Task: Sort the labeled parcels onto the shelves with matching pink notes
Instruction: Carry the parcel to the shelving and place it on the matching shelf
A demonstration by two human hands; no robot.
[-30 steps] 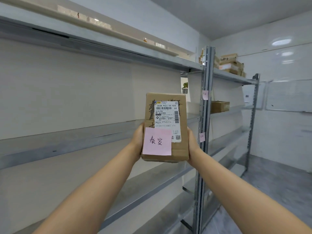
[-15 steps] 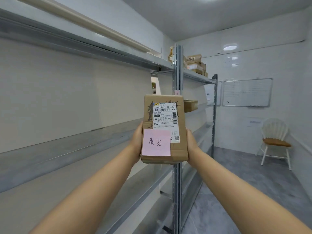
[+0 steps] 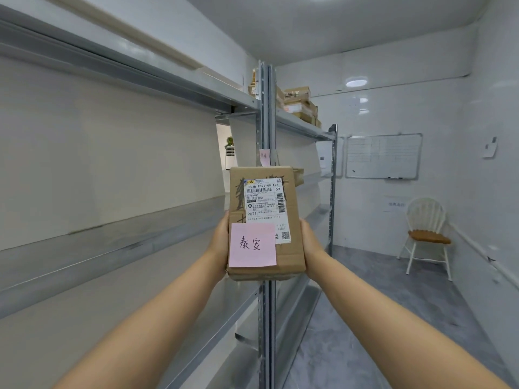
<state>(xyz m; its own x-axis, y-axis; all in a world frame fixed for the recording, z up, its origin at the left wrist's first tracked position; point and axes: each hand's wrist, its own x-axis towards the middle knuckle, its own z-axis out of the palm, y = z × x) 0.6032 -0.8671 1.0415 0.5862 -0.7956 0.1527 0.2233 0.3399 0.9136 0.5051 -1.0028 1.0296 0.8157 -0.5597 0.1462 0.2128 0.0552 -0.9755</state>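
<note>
Cardboard parcel (image 3: 265, 220) clasped between both hands (image 3: 222, 242) (image 3: 310, 242) | steel shelf post (image 3: 266, 108) directly behind

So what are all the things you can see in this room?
Brown cardboard parcel: one, held up at centre.
Pink sticky note with writing: one, on the parcel's front.
White shipping label: one, above that note.
Small pink note: one, on the grey metal shelf post.
Stacked cardboard boxes: several, brown, top shelf.
Whiteboard: one, far wall.
White wooden chair: one, right corner.
Left hand, right hand: gripping the parcel's sides.
</note>
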